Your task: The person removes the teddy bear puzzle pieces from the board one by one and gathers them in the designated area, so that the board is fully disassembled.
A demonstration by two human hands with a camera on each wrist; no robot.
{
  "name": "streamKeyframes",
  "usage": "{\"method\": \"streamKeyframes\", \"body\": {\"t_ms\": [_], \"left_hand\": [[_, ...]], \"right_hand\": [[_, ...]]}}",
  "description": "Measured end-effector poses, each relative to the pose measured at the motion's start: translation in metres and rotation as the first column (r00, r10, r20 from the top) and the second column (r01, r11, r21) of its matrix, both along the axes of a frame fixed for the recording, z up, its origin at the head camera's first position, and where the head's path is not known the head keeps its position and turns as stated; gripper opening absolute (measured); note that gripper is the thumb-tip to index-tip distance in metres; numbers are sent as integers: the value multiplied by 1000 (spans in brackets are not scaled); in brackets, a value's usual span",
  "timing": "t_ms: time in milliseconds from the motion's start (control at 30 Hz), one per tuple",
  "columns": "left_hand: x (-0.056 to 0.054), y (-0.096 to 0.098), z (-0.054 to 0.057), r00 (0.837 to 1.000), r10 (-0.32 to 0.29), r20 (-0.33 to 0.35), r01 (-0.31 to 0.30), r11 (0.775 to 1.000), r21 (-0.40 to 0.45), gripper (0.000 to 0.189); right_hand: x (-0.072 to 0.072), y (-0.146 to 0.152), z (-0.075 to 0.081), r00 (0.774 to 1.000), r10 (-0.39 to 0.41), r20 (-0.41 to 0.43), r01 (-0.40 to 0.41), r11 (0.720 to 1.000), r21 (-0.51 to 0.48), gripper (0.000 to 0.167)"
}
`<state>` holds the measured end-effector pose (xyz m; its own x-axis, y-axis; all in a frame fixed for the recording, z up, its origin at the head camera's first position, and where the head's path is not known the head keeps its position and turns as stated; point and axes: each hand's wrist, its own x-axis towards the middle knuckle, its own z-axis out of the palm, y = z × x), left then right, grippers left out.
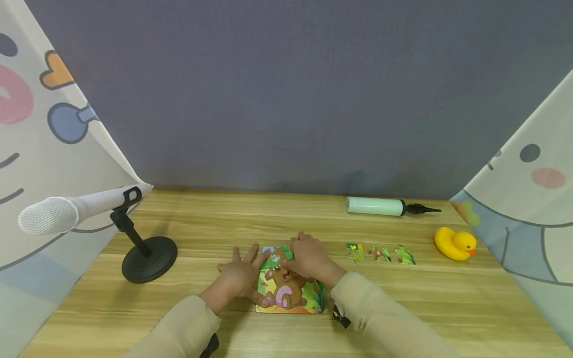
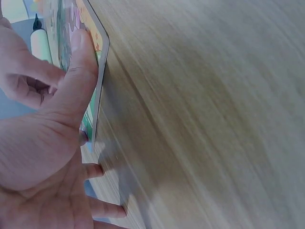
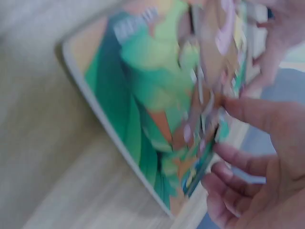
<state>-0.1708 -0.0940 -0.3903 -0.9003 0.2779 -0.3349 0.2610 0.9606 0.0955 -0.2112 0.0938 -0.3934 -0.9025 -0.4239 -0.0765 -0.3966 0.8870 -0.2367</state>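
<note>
A bear jigsaw puzzle point(image 1: 288, 297) in its flat tray lies on the table before me. My left hand point(image 1: 241, 276) has its fingers spread along the tray's left side. In the left wrist view its thumb point(image 2: 82, 62) rests on the picture near a corner, and other fingertips reach the table. Over the upper right of the picture, my right hand point(image 1: 311, 257) has bent fingers. In the blurred right wrist view, its thumb and index finger pinch a small green puzzle piece point(image 3: 222, 130), partly hidden, at the picture's surface.
Several loose items share the wooden table point(image 1: 201, 214). Three puzzle pieces point(image 1: 380, 254) lie in a row on the right, near a yellow rubber duck point(image 1: 454, 243). Behind them is a pale hand pump point(image 1: 376, 206). A white microphone point(image 1: 85, 206) on a black stand point(image 1: 149, 258) stands left.
</note>
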Motion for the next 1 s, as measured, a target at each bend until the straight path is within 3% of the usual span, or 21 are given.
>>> {"method": "streamKeyframes", "body": {"t_ms": [167,333,500,633,1000], "left_hand": [[0,0,0,1000,-2,-5,2,1000,-9,123],[0,0,1,1000,5,4,-5,1000,3,123],[-1,0,1,1000,-1,4,1,1000,8,123],[-1,0,0,1000,-4,3,4,1000,7,123],[-2,1,0,1000,-5,6,5,1000,-3,124]], "right_hand": [[-5,16,6,993,41,110,-32,996,-83,22],[-5,25,6,983,71,169,-47,989,-139,26],[-2,27,0,991,110,73,-104,991,-83,41],[-1,27,-4,991,136,-5,-136,988,-72,41],[-5,44,-2,980,200,-2,-198,968,-155,42]]}}
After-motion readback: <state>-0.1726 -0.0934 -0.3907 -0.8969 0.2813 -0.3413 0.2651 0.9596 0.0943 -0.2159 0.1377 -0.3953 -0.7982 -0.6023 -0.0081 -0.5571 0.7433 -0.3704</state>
